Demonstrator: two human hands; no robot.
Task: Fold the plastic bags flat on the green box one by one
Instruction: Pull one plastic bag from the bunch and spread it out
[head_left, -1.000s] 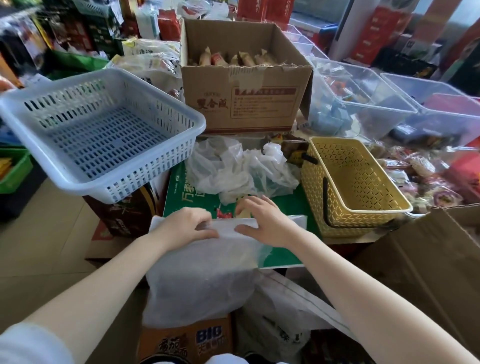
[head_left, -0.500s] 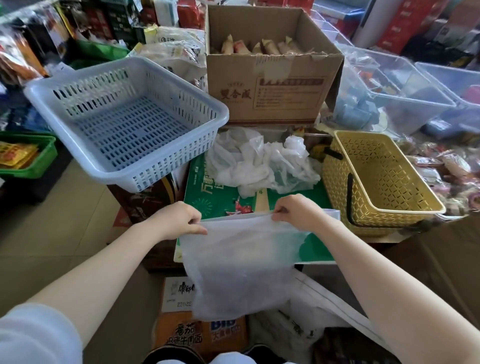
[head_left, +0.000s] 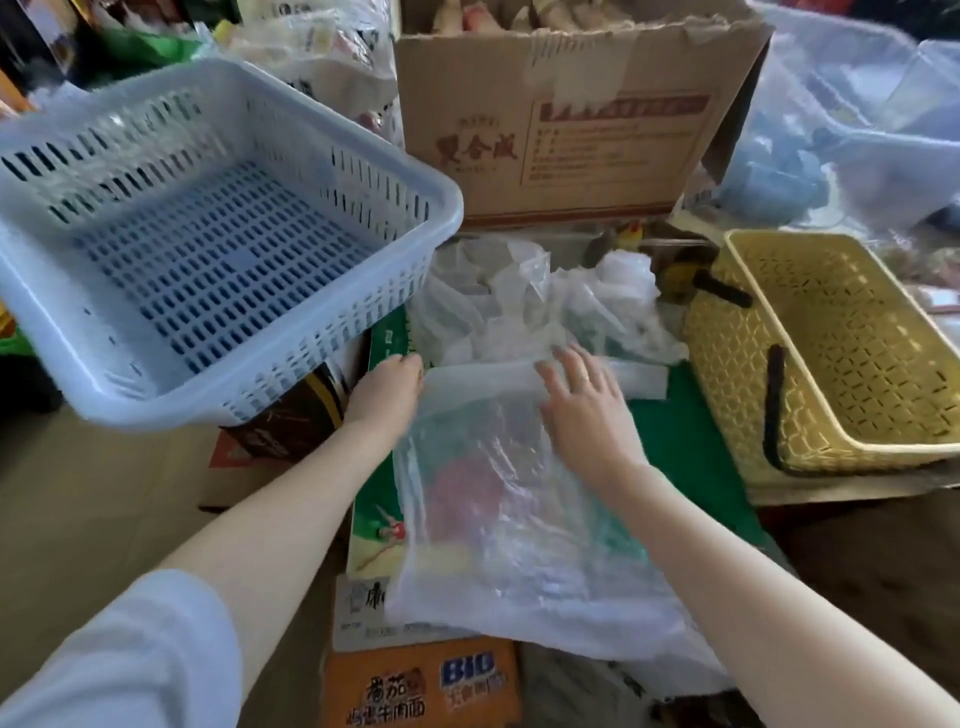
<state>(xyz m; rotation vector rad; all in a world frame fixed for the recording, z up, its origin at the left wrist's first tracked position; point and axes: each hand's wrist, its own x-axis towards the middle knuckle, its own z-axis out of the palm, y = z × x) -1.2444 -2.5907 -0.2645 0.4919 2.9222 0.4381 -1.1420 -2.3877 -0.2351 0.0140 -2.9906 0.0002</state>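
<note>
Green box (head_left: 691, 415) w/ flat bag (head_left: 498, 519)

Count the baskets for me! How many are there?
2. A blue basket sits on the left, raised above the green box. A yellow basket sits on the right beside that box. More could be hidden in the clutter behind.

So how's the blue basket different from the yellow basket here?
The blue basket sits left of the green box, raised and tilted toward the camera; the yellow basket sits right of it, lower. The blue basket has slot-shaped holes; the yellow basket has a diamond lattice. The yellow basket has a dark handle lying against it; the blue basket shows none. Both are perforated plastic with nothing visible inside.
</note>
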